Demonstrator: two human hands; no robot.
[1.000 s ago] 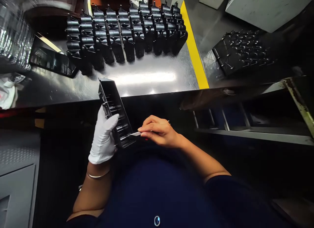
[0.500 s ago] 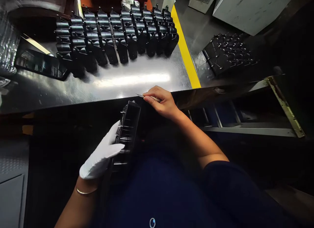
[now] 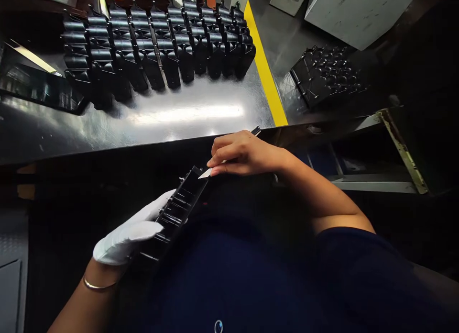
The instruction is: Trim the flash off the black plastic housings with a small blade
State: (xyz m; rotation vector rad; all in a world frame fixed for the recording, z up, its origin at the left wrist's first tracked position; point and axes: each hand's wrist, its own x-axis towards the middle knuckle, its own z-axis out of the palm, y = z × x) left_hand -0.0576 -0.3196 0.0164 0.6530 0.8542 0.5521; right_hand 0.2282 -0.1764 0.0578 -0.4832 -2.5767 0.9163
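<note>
My left hand (image 3: 134,227), in a white glove, grips a long black ribbed part (image 3: 175,213) that is tilted, its upper end to the right. My bare right hand (image 3: 238,153) is closed around a slim knife (image 3: 205,174). The pale pointed blade lies at the upper end of the black part; whether it touches is hard to tell. The knife's dark rear end sticks out behind my right hand. Both hands are on the near side of the metal table's edge.
Rows of black parts (image 3: 158,46) stand on the metal table (image 3: 186,115). A yellow stripe (image 3: 267,70) runs beside them. Further right are another black part cluster (image 3: 326,74) and a large pale box (image 3: 358,12). A dark tray (image 3: 39,86) lies at the left.
My right hand has turned and come down, bringing the blade to the upper end of the black part. My left hand has moved left and down, tilting the part more.
</note>
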